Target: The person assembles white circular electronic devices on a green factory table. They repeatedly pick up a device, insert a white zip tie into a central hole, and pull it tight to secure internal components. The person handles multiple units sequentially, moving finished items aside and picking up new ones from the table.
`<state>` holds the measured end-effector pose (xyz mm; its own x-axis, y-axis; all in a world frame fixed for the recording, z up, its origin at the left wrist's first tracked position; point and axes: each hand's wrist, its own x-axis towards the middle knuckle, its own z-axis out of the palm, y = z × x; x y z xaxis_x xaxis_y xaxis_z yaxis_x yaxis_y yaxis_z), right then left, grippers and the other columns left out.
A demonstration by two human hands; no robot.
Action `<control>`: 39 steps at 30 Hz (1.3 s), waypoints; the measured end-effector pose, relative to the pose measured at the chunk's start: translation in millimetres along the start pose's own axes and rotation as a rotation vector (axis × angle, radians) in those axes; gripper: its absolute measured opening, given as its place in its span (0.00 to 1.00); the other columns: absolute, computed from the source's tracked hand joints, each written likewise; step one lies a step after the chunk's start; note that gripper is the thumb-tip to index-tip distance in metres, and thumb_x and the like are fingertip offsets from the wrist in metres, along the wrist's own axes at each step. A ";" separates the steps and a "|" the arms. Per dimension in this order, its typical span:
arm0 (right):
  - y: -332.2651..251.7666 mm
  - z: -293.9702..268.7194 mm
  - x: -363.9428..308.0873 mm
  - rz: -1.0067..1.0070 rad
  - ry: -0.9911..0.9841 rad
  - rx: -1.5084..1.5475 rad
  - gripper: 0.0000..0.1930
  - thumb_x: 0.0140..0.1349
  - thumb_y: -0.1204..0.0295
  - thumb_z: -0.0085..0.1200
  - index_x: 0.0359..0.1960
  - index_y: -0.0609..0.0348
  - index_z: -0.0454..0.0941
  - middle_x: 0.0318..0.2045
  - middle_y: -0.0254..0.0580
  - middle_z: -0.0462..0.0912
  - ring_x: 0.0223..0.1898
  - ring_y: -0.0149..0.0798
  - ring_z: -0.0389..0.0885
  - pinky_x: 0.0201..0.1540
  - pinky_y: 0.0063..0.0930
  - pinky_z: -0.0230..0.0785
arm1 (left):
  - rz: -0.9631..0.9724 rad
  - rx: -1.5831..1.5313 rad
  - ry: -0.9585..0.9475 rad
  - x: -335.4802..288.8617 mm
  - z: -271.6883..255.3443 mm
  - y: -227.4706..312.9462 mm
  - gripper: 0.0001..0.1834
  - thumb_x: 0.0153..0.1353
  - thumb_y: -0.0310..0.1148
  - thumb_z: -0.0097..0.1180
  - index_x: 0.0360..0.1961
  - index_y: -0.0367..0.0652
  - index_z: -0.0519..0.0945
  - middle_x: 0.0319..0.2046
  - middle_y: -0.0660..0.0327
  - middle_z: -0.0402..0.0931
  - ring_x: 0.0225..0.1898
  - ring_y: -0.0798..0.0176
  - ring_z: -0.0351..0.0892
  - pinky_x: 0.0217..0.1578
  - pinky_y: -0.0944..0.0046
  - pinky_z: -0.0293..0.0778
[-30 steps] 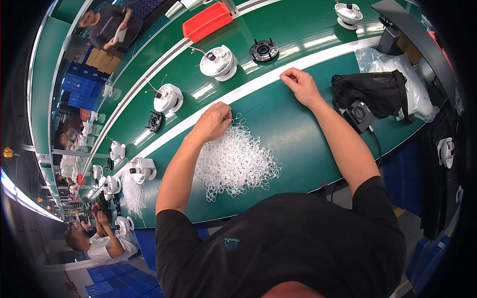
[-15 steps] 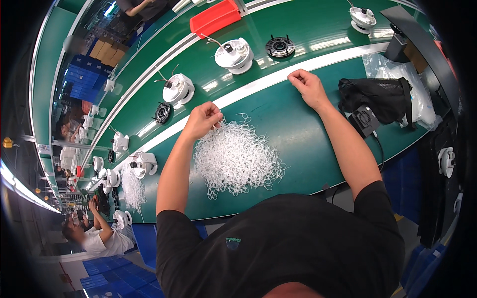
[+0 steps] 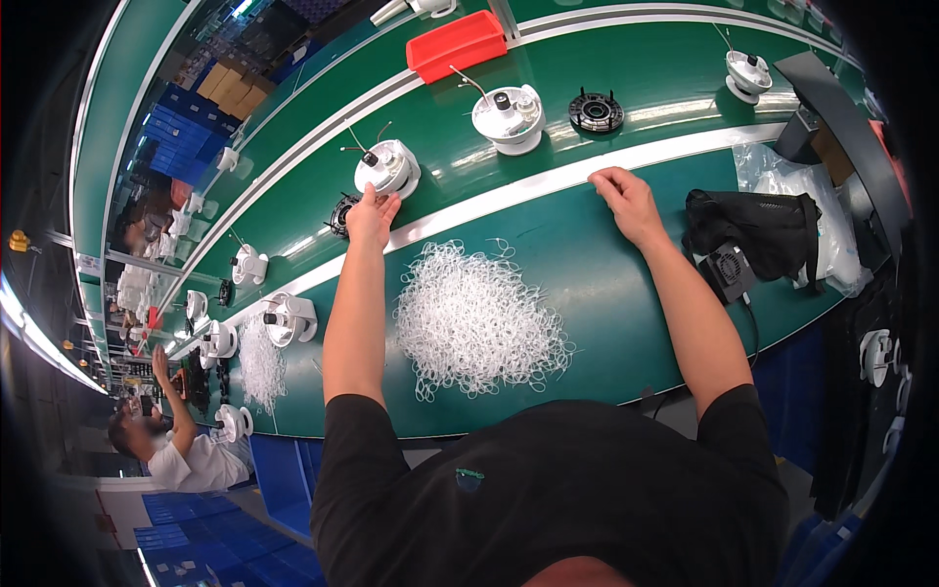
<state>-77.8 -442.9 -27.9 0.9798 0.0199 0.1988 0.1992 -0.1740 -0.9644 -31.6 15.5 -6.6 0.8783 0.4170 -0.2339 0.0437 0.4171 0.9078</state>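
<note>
My left hand [image 3: 371,215] is at the near edge of a white round motor housing [image 3: 393,166] with wires standing up from it. Its fingers are extended and apart, and the fingertips reach or nearly touch the housing. Beside that hand sits a black ring-shaped part [image 3: 340,215], partly hidden. A heap of thin white looped ties [image 3: 479,323] lies on the green table [image 3: 626,323] between my forearms. My right hand [image 3: 631,207] hovers by the white rail [image 3: 528,196] with thumb and fingers pinched together; whatever is between them is too small to make out.
Another white housing [image 3: 509,122] and a black ring part [image 3: 596,113] sit on the green line beyond the rail. A red bin [image 3: 456,46] stands behind them. To the right lie a black mesh bag [image 3: 753,235], a small fan device [image 3: 726,271] and clear plastic [image 3: 841,235]. A co-worker [image 3: 186,440] sits far left.
My left hand has left the heap of ties, moved up to the white housing and spread its fingers. My right hand stays pinched near the rail. The view has shifted somewhat.
</note>
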 end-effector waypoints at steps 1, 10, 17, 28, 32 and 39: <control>0.8 0.5 0.0 -0.014 -0.001 -0.019 0.12 0.69 0.64 0.56 0.43 0.61 0.83 0.27 0.26 0.76 0.27 0.21 0.67 0.29 0.18 0.61 | 0.010 -0.001 -0.021 6.7 0.1 -2.9 0.19 0.72 0.35 0.53 0.46 0.24 0.69 0.40 0.46 0.75 0.39 0.47 0.83 0.39 0.56 0.86; -31.6 13.0 1.3 -0.010 -0.103 -0.035 0.20 0.69 0.58 0.54 0.51 0.64 0.81 0.45 0.48 0.83 0.46 0.40 0.81 0.49 0.32 0.72 | 0.080 0.289 -0.227 -43.3 47.1 7.9 0.16 0.68 0.24 0.50 0.51 0.21 0.70 0.45 0.45 0.80 0.39 0.52 0.86 0.41 0.61 0.86; -80.9 29.4 10.7 -0.190 -0.131 -0.142 0.20 0.72 0.59 0.49 0.53 0.64 0.79 0.44 0.49 0.79 0.47 0.46 0.78 0.52 0.34 0.69 | 0.018 0.462 -0.578 -146.3 117.5 1.1 0.16 0.68 0.27 0.54 0.52 0.26 0.74 0.43 0.51 0.82 0.37 0.62 0.86 0.37 0.67 0.86; -75.8 -6.6 -0.9 -0.215 -0.152 -0.340 0.11 0.65 0.66 0.58 0.42 0.59 0.86 0.35 0.44 0.80 0.37 0.43 0.81 0.43 0.33 0.73 | -0.268 0.652 -0.833 -191.9 151.9 -46.4 0.19 0.66 0.27 0.54 0.54 0.25 0.72 0.42 0.49 0.82 0.33 0.62 0.86 0.36 0.68 0.86; -68.9 -14.7 -0.6 -0.253 -0.213 -0.362 0.11 0.64 0.66 0.59 0.42 0.58 0.86 0.35 0.45 0.81 0.39 0.46 0.81 0.45 0.36 0.73 | -0.380 0.640 -0.845 -196.5 157.6 -46.3 0.15 0.67 0.28 0.54 0.51 0.27 0.74 0.40 0.50 0.82 0.33 0.61 0.86 0.36 0.68 0.86; -85.0 -16.1 6.7 0.042 -0.392 -0.151 0.13 0.68 0.66 0.54 0.46 0.59 0.84 0.38 0.47 0.83 0.42 0.44 0.83 0.47 0.37 0.73 | -0.296 0.618 -0.837 -184.7 141.7 -51.8 0.20 0.68 0.33 0.58 0.53 0.27 0.75 0.38 0.53 0.82 0.32 0.65 0.84 0.33 0.68 0.83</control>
<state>-88.4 -443.8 58.2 0.9245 0.3779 0.0505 0.1834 -0.3247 -0.9279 -128.6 -197.5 38.9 0.8296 -0.4149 -0.3736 0.3346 -0.1664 0.9276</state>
